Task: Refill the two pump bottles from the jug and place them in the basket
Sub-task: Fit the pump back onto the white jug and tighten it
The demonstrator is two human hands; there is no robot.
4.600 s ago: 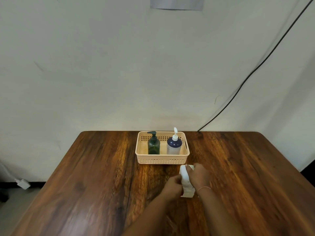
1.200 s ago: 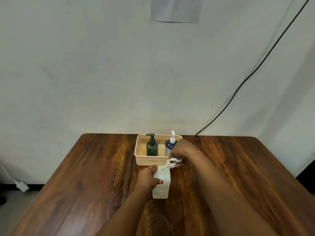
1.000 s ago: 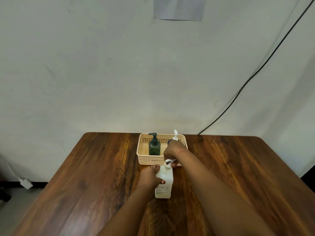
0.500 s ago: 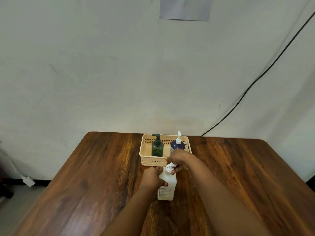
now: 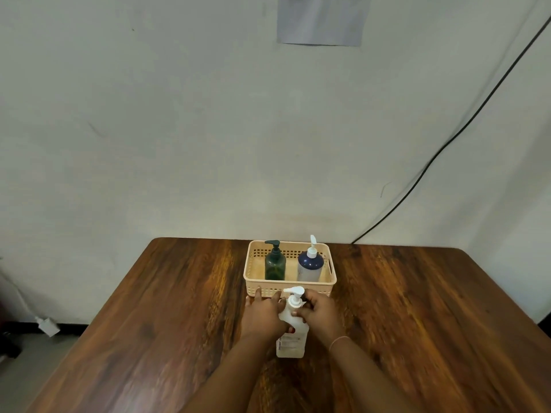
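Note:
A white jug [image 5: 290, 342] with a white pump top stands upright on the wooden table [image 5: 149, 338], just in front of the basket. My left hand [image 5: 262, 315] rests on its left shoulder with fingers spread. My right hand [image 5: 320, 310] grips its neck below the pump from the right. Behind them the beige basket [image 5: 298, 289] holds a dark green pump bottle [image 5: 275, 263] on the left and a dark blue pump bottle [image 5: 310, 265] with a white pump on the right, both upright.
A black cable [image 5: 447, 138] runs down the white wall to the table's back edge. A paper sheet [image 5: 322, 19] hangs on the wall above. A white plug [image 5: 47, 326] lies on the floor at the left.
My right hand came back from the blue bottle in the basket to the white jug's pump. My left hand stayed on the jug, which stands upright where it lay flat before.

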